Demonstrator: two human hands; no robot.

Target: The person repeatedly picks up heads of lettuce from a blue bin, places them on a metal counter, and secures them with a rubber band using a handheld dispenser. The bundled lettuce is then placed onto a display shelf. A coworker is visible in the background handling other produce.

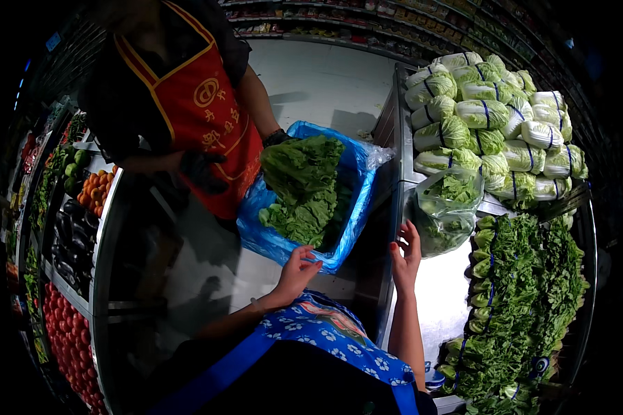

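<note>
My left hand (297, 274) hovers at the near edge of a crate (355, 218) lined with blue plastic. Its fingers are loosely bent and nothing shows in them; whether they touch the liner I cannot tell. Leafy green lettuce (306, 187) fills part of the crate, with a gloved hand of a co-worker (278, 137) at its far side. My right hand (408, 257) is raised over the metal counter (431, 301), fingers apart and holding nothing. Just beyond it sits a clear plastic bag (446, 228) with leafy greens inside.
A co-worker in a red apron (207, 114) stands across the crate, the other gloved hand (203, 171) free. Chinese cabbages (483, 114) bound with blue tape are piled at right, above bundled leafy greens (519, 280). Left, a stand holds tomatoes (67, 337) and eggplants (72, 244).
</note>
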